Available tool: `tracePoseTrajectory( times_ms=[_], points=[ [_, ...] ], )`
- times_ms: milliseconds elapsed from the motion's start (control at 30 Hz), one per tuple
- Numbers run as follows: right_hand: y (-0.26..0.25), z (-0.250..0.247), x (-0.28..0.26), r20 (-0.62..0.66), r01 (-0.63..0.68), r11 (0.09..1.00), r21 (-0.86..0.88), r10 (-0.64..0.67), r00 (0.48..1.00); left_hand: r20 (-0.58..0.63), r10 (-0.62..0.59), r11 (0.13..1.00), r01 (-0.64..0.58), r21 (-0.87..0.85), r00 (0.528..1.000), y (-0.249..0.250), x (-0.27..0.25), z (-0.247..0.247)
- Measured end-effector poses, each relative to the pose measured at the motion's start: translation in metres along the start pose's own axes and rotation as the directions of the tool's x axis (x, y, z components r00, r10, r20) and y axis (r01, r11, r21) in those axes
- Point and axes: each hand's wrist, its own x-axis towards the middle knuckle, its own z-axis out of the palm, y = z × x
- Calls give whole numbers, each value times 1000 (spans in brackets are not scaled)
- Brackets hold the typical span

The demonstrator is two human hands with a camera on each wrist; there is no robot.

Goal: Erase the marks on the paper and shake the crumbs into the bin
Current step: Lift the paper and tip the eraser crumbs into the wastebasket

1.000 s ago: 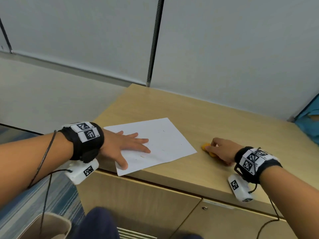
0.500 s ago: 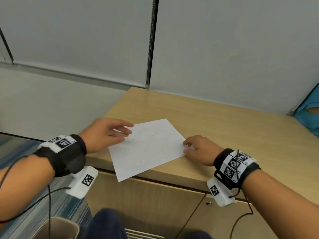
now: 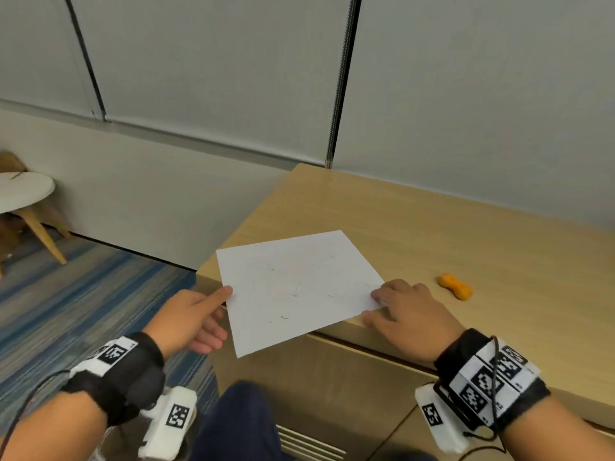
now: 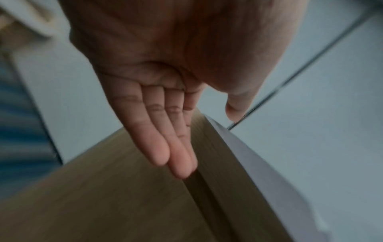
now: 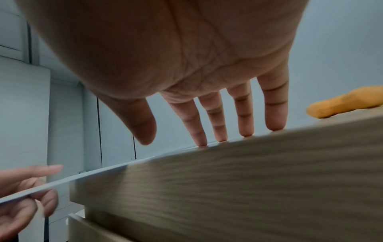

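Observation:
A white paper (image 3: 296,287) with faint marks and crumbs lies on the wooden cabinet top (image 3: 466,227). Its near left part hangs over the front corner. My left hand (image 3: 199,314) is at the overhanging left edge, thumb above and fingers beneath. In the left wrist view its fingers (image 4: 165,139) are straight beside the paper (image 4: 259,163). My right hand (image 3: 402,307) presses straight fingertips (image 5: 219,131) on the paper's right corner. An orange eraser (image 3: 455,286) lies loose on the wood to the right, also seen as the eraser (image 5: 348,101) in the right wrist view. No bin shows.
A small round white table (image 3: 23,191) on wooden legs stands far left on blue striped carpet (image 3: 83,294). Grey wall panels rise behind the cabinet. Cabinet door fronts (image 3: 332,377) drop below the top's edge, and my knee (image 3: 239,424) is close to them.
My right hand let go of the eraser and moved left onto the paper's corner. My left hand left the sheet's top for its left edge. The paper slid out over the cabinet's corner.

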Motion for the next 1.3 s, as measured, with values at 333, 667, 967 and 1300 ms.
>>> tracePoseTrajectory(
  times_ms=[333,667,967,1300],
  points=[
    [-10,17,-27,-291,176,922,344,-73,954,3,64,878,-55,-476,998,-10,8,-13],
    [-71,61,-18,337,-337,20,941,-91,937,102,-23,794,81,-603,994,-90,-34,-93],
    [-171,117,28,447,-420,157,894,-382,809,96,-153,842,181,-509,984,-212,-51,-142],
    [-240,238,99,580,-488,454,746,-80,811,-17,-367,887,344,-307,930,-380,49,-108]
  ],
)
